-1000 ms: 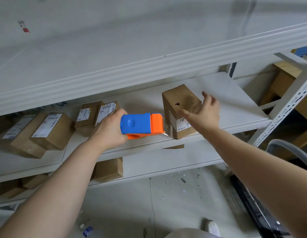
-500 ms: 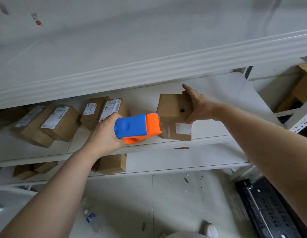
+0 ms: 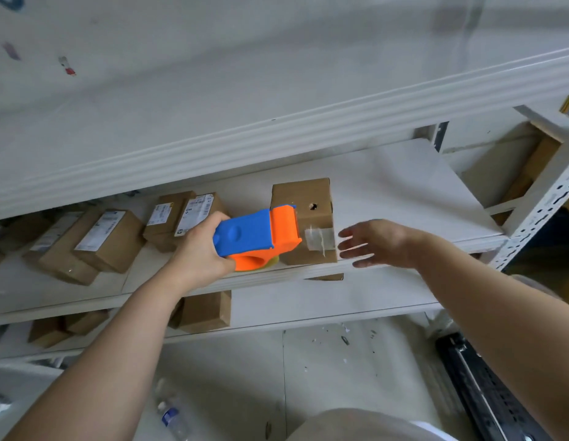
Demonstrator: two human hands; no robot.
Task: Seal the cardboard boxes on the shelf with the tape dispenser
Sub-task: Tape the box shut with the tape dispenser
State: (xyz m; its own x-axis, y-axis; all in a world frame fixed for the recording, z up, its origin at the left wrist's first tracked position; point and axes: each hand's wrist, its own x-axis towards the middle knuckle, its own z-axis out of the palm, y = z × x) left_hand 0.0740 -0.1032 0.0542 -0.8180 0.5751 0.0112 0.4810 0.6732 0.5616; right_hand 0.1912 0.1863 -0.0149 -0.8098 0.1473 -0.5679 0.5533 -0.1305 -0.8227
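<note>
A brown cardboard box with a small hole in its top stands at the front edge of the middle shelf. My left hand grips the blue and orange tape dispenser, whose orange head is against the box's left side. A strip of clear tape lies across the box's front face. Just right of the box, my right hand hovers with fingers spread, apart from the box.
Several labelled cardboard boxes lie on the shelf to the left. More boxes sit on the lower shelf. A plastic bottle lies on the floor. A perforated shelf post rises at the right.
My right hand has let go of the box and drawn back to its right. The box now stands squarely on the shelf, and the dispenser has moved up against its left side.
</note>
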